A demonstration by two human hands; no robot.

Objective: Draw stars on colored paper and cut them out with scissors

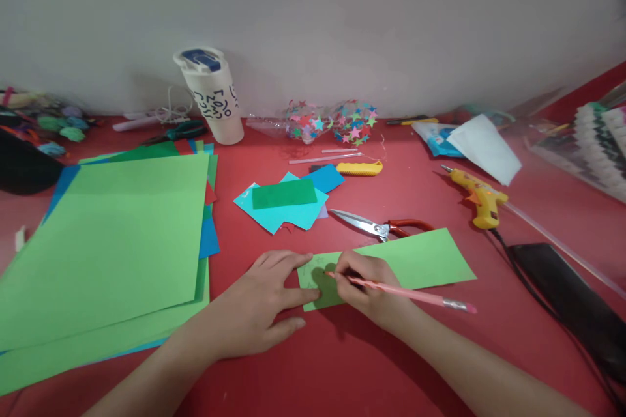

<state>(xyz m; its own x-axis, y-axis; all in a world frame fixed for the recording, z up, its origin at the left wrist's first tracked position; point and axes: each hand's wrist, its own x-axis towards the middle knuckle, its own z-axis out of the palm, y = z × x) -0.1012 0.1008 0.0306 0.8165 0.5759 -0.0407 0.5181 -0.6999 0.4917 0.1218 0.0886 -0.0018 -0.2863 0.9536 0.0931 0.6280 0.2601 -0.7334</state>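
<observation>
My right hand [369, 287] pinches a pink pencil [415, 292], its tip on a light green paper strip [430, 259]. Small pencil-drawn star shapes show on the strip's left end. Spread flat, my left hand [259, 303] rests with its fingertips on that left end, thumb on the table. Just behind the strip lie scissors [364, 224] with red handles, partly covered by its upper edge. Farther back, a dark green paper piece [284, 193] lies on turquoise pieces [298, 214], beside a yellow utility knife [362, 169].
Large green sheets [112, 234] are stacked at the left on the red table [274, 384]. A white tumbler [215, 101] stands at the back near star-covered balls [355, 122]. To the right are a yellow glue gun [482, 199], its cord, and a black case [562, 293].
</observation>
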